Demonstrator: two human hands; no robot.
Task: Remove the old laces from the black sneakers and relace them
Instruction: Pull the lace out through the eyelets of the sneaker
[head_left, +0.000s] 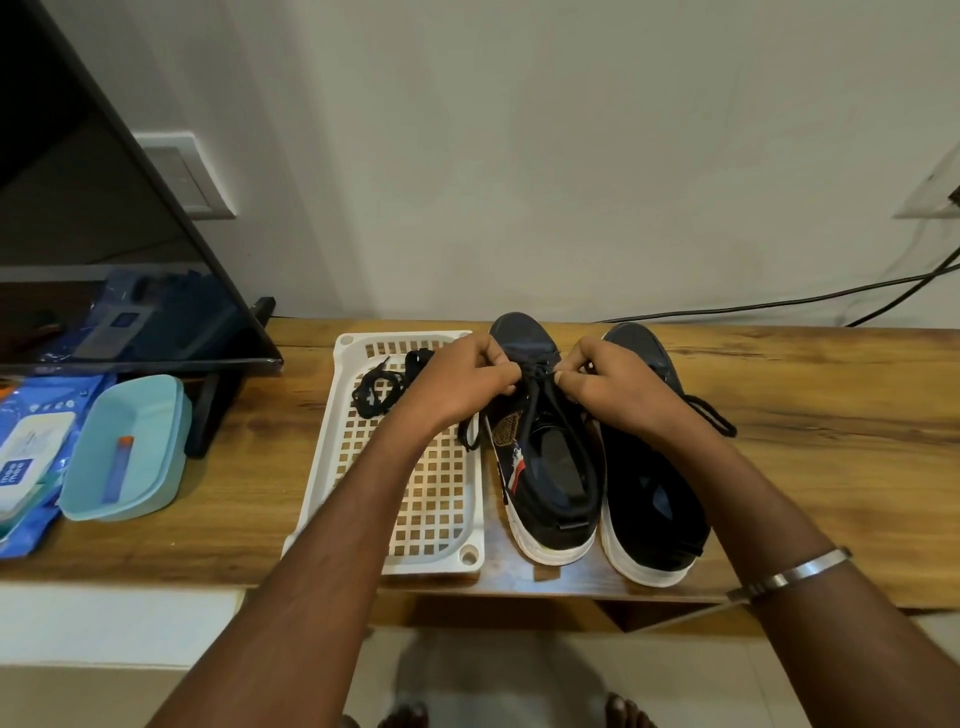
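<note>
While both black sneakers stand side by side on the wooden table (779, 395), toes toward the wall, the left sneaker (545, 467) has its black lace (535, 395) pinched from both sides: the left hand (462, 384) and the right hand (608, 384) each grip a strand over the eyelets. Just beside it, the right sneaker (649, 499) trails a loose lace end. A removed lace (379, 389) lies in the white perforated tray (332, 467) touching the left sneaker. Farther left sit a teal tub (124, 447) and a dark screen (104, 234).
</note>
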